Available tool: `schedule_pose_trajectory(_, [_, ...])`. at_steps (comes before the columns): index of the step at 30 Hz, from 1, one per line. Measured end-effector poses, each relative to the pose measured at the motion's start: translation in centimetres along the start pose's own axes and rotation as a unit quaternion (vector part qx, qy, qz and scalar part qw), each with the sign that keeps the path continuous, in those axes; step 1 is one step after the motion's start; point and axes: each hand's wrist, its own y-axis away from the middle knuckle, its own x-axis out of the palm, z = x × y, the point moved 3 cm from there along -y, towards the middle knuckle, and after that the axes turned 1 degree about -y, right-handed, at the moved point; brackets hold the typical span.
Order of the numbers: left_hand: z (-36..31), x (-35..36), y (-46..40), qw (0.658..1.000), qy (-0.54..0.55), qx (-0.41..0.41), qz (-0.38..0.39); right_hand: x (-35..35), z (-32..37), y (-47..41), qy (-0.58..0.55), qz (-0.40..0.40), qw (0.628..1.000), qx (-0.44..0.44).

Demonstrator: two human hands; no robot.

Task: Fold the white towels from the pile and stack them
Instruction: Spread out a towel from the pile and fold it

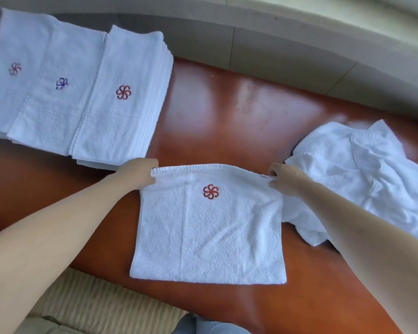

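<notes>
A white towel (210, 227) with a red flower emblem lies flat on the brown table in front of me, folded to a rough square. My left hand (140, 172) pinches its far left corner. My right hand (284, 178) pinches its far right corner. To the right lies the loose pile of white towels (362, 179), crumpled. At the far left sit three stacks of folded towels: one with a red emblem (123, 104), one with a blue emblem (58, 97), and one with a faded emblem (12, 68).
The glossy brown table (227, 112) runs from the stacks to the pile. A grey tiled floor (287, 51) lies beyond its far edge. A striped beige cushion (87, 307) shows below the near edge.
</notes>
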Motion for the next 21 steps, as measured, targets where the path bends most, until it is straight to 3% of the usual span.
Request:
schedule_pose_trajectory(5, [-0.6,-6.8,4.1,0.997,0.022,0.004,-0.071,-6.2,1.8,3.6,0.001,-0.059,0.998,0.004])
schedule_pose_trajectory(13, [-1.2,-18.1,13.5,0.948,0.067,0.017,-0.311,-16.8,4.3,13.9,-0.057,-0.303,0.95,-0.045])
schedule_pose_trajectory(16, [-1.5,-16.8,16.2,0.936,0.069,0.049,-0.342,-14.6,4.8,16.6,-0.048,-0.344,0.935,-0.067])
schedule_pose_trajectory(21, [-0.2,-6.6,16.7,0.949,0.07,0.06,-0.301,-3.9,3.3,16.4,-0.074,-0.323,0.94,-0.077])
